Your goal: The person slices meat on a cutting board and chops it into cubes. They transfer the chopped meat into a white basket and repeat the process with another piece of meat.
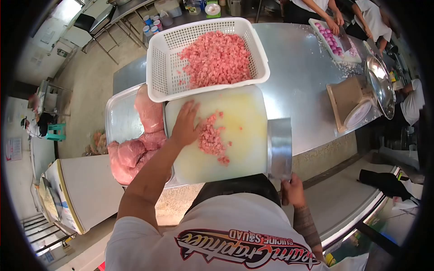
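My left hand [185, 124] rests on the white cutting board [246, 131], fingers spread, just left of a small pile of diced pink meat [211, 137]. Wrapped round the handle of a wide cleaver [279, 147] is my right hand [294, 190]; the blade lies along the board's right edge. Beyond the board stands a white perforated basket [158, 67] with a large heap of diced meat [217, 58]. Large raw meat pieces [131, 153] lie in a metal tray [118, 110] at the left.
The steel table [289, 67] extends right, bearing a weighing scale [350, 101] with a metal bowl [379, 86]. At the far right, a person's hands [334, 22] are over a tray of purple onions [329, 38], near a blade. A white chest [90, 189] stands at left.
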A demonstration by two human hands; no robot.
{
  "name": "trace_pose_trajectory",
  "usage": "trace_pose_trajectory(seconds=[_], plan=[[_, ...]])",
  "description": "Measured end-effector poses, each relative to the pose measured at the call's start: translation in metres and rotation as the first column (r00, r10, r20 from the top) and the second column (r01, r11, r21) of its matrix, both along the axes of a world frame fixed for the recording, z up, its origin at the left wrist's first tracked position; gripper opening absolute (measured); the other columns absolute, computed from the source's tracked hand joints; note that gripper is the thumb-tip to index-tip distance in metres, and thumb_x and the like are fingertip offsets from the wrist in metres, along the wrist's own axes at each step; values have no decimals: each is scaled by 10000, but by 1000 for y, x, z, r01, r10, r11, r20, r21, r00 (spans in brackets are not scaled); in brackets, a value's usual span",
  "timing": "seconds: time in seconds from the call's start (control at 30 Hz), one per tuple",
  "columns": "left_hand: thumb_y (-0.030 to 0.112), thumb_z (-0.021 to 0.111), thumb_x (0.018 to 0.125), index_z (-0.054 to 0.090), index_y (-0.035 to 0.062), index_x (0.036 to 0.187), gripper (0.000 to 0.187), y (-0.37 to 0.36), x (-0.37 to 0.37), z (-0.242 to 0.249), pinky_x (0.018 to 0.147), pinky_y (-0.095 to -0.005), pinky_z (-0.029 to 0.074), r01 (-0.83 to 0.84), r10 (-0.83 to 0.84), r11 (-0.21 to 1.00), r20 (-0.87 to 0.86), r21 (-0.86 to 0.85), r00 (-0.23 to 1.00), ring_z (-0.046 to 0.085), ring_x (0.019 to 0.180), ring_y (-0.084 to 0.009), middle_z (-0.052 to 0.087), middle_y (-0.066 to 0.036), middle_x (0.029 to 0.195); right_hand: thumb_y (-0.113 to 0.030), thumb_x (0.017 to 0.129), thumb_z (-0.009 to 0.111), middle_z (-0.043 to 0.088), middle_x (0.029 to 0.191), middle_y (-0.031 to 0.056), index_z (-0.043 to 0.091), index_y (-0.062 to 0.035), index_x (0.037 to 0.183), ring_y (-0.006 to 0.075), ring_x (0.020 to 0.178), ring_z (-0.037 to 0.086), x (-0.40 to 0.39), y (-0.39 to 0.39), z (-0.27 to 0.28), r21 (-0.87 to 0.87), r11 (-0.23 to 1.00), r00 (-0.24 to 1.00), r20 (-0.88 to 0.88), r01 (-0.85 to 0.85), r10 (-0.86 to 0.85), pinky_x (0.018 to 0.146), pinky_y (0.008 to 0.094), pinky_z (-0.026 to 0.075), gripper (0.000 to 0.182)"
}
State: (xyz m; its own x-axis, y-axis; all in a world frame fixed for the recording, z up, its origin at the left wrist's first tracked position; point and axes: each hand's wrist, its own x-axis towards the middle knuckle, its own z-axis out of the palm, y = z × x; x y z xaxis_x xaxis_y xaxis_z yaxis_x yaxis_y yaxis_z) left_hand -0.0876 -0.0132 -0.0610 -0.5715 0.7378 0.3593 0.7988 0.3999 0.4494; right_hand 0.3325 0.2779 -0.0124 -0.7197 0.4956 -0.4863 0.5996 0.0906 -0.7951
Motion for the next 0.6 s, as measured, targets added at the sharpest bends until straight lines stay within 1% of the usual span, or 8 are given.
trace_pose_trajectory(seconds=[0.03,0.07,0.17,0.2,0.3,0.43,0.53,0.6], plan=[[298,717,957,469,-53,1530,716,-3,-9,-10,1238,-578,335,-52,51,998,-36,-36,998,424,1466,-511,461,-309,1580,-81,1000,607,629,698,52,628,19,1099,145,554,627,-21,0,7,-22,1000,1000,9,19,-19,513,334,531,142],[334,705,966,377,-78,1581,810,0,-13,-7,1284,-567,269,-37,37,995,0,-89,999,366,1517,-506,423,-322,1605,-91,997,597,636,693,65,634,33,1133,159,539,626,-34,1,6,-15,1000,1000,-11,4,-4,505,340,526,188],[381,699,977,350,-90,1592,850,30,-3,-3,1305,-550,228,81,-60,989,162,-126,985,357,1535,-479,406,-319,1622,-91,1005,566,646,698,69,636,63,1172,160,526,617,-77,7,-4,-81,996,997,-72,-35,29,503,349,519,237],[436,689,991,315,-89,1611,895,35,4,3,1319,-537,195,181,-152,967,162,-181,975,311,1567,-466,351,-317,1661,-91,1009,563,646,703,65,637,65,1181,154,529,615,-93,7,1,-69,995,995,-69,-70,65,508,348,521,243],[462,650,1016,285,-72,1638,897,43,26,8,1325,-536,155,249,-206,956,250,-155,946,245,1598,-470,310,-309,1690,-102,1017,570,643,710,63,640,65,1185,146,536,613,-136,4,13,-48,979,978,-70,-200,197,521,341,523,247],[483,661,1011,266,-65,1647,928,48,23,6,1330,-509,161,167,-141,983,279,-73,950,230,1611,-443,282,-301,1706,-131,1027,588,644,714,62,642,59,1154,146,540,613,-167,11,-8,-4,956,955,-51,-293,293,527,337,516,235],[457,673,1008,289,-69,1636,905,76,17,9,1328,-496,185,149,-112,976,219,-159,969,239,1612,-428,290,-291,1707,-146,1034,591,648,714,64,640,53,1133,151,545,617,-166,3,-8,-126,967,974,-83,-222,213,529,339,511,228],[431,689,999,306,-78,1625,893,95,0,7,1324,-493,204,134,-97,966,171,-219,980,247,1611,-417,301,-283,1706,-148,1035,588,650,717,66,639,48,1142,150,550,619,-164,3,-4,-108,967,972,-69,-232,226,530,339,511,229]])
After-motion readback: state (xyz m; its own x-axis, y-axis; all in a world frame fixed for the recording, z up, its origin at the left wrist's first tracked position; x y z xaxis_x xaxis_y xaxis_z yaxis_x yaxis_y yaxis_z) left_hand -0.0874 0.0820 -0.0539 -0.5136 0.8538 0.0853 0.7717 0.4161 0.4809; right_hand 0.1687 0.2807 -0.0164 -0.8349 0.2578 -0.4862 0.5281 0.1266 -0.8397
